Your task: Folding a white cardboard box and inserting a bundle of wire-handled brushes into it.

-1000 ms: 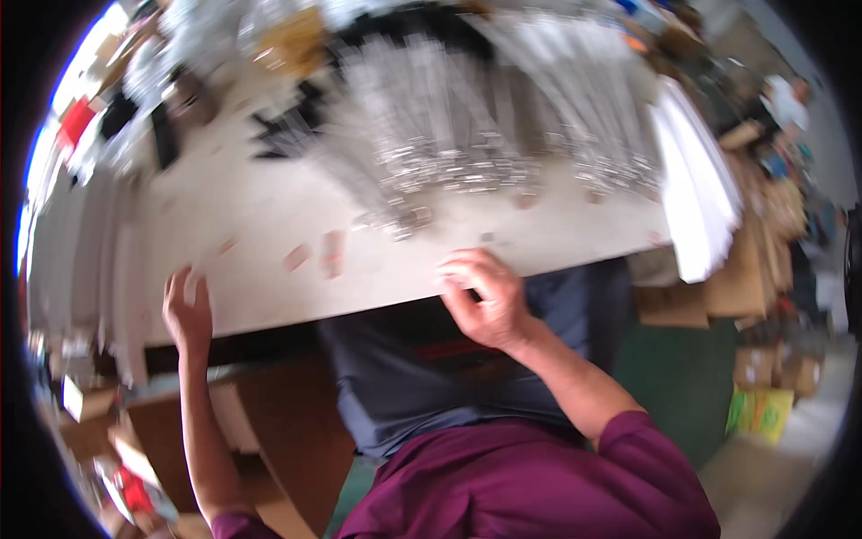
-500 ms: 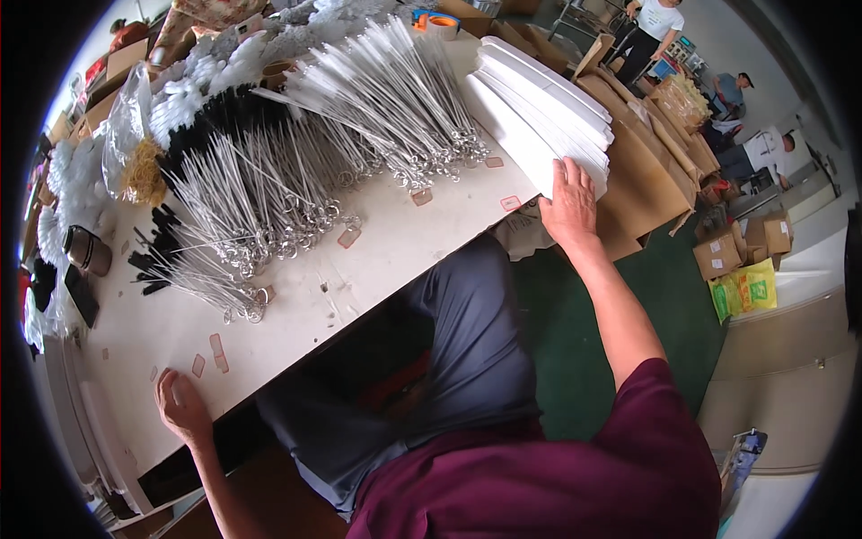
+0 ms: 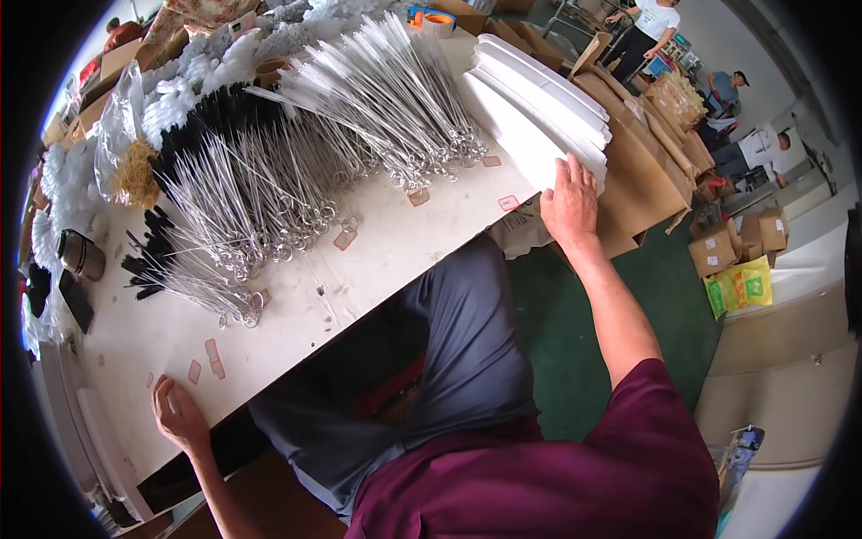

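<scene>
My right hand (image 3: 570,205) lies on the near end of a stack of white paper sheets (image 3: 540,108) at the table's right end, fingers stretched out over the top sheet. At the near left edge of the table, my left hand (image 3: 182,420) rests loosely curled with fingers somewhat apart; nothing shows in it. Between them lie heaps of thin wire brushes with ring ends: a white-bristled heap (image 3: 391,99), a black-bristled heap (image 3: 247,184) and a smaller black-bristled bunch (image 3: 193,278).
Several small red-edged labels (image 3: 214,357) are stuck on the white table (image 3: 296,310). A dark cup (image 3: 82,254) and tan rubber bands (image 3: 136,175) sit at left, an orange tape roll (image 3: 437,24) at the back. An open cardboard box (image 3: 637,180) adjoins the table's right end. Other people work far right.
The whole view has shifted slightly. Both hands stay in the same places, and the brushes and paper have not moved.
</scene>
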A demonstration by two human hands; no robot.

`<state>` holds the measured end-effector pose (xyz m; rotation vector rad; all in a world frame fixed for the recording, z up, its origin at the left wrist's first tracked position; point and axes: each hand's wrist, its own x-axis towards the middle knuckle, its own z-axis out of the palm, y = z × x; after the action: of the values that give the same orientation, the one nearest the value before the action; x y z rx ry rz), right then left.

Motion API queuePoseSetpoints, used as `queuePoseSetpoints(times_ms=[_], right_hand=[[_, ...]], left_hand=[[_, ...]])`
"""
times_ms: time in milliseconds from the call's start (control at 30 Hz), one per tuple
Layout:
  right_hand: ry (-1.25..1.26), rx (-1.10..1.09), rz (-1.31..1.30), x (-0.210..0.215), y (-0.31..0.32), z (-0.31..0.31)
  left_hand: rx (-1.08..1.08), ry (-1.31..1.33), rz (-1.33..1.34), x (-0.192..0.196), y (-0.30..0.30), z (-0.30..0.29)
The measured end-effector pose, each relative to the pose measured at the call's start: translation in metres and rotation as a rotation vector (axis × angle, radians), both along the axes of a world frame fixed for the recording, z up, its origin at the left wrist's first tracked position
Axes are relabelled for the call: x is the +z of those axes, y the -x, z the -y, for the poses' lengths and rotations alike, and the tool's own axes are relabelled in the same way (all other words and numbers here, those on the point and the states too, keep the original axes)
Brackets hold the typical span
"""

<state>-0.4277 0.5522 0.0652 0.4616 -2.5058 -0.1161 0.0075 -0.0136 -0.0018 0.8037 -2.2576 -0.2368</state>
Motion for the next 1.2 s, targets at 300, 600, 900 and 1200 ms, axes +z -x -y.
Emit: queuePoseSetpoints(times_ms=[300,600,900,1200], right_hand=[[0.486,0.208,-0.047,0.047,-0.019,0.009],[0.427,1.1,0.546,0.059,-0.144,0.161],[0.242,1.356,0.634,0.026,-0.177,0.213],[0.412,1.064,0.406,0.024,-0.167,0.205]], left_hand=[[-0.001,-0.018,-0.023,0.007,0.002,-0.003],[-0.521,0.101,0.059,0.113,0.047,-0.14],[-0.755,-0.045,0.39,0.112,0.099,-0.175],[-0.555,-0.064,0.496,0.102,0.102,-0.169]])
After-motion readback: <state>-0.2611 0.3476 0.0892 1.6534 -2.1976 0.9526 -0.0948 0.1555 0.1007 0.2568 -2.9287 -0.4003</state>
